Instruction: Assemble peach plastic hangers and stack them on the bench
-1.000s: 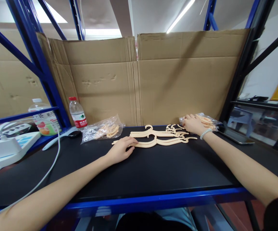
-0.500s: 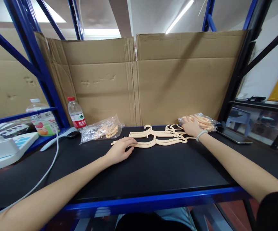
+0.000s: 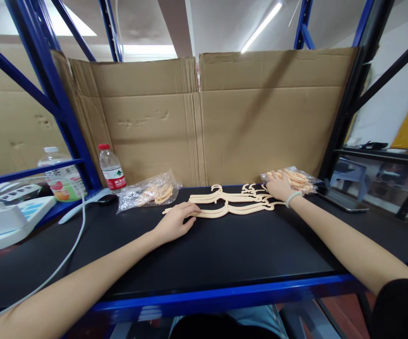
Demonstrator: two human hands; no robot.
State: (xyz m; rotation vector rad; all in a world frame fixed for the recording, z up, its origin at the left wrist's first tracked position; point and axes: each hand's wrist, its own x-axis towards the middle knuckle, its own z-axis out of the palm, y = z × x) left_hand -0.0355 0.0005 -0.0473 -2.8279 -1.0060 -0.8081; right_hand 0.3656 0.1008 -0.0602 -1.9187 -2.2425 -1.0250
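Note:
Several cream-coloured clothes hangers (image 3: 248, 208) lie in overlapping rows on the black tabletop, their hooks pointing to the back. My left hand (image 3: 176, 222) rests on the left end of the nearest hanger, fingers stretched out and thumb apart. My right hand (image 3: 279, 187) reaches to the back right, by the right ends of the hangers. Its fingers lie spread over a clear plastic bag (image 3: 300, 181) filled with peach-coloured pieces; the fingertips are hard to make out. A second clear bag (image 3: 150, 190) with similar pieces lies behind my left hand.
A water bottle (image 3: 112, 169) with a red cap stands at the back left, near a brush with a pale handle (image 3: 80, 207). A power strip (image 3: 16, 216) with a white cable is at far left. Cardboard (image 3: 147, 122) walls the back. A flat dark device (image 3: 345, 200) lies at right.
The hands and hangers hold almost the same places. The view has shifted very slightly.

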